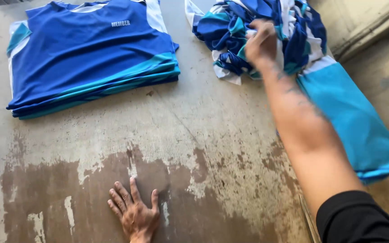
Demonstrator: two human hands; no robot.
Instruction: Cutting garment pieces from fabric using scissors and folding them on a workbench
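a view looking down at a worn table (pixel 194 135) with flaking pale paint over brown wood. the right hand (pixel 260 43) is stretched far forward to the table's back right corner, where its fingers are closed on a fold of a jumbled heap of shirts (pixel 266 31) in dark blue, turquoise and white. motion blur hides exactly how much cloth is pinched. the heap lies straight ahead of that hand, and the right forearm runs diagonally from the lower right up to it. the left hand (pixel 134 211) is much nearer the body, pressed flat on bare tabletop at the lower middle, fingers spread and holding nothing. it sits well apart from the heap, so the right hand is plainly the nearer one. at the back left lies a neat stack of folded blue shirts (pixel 91 58) with turquoise trim, its long side running left to right. a sheet of turquoise cloth (pixel 352 121) hangs off the right edge, under the forearm.
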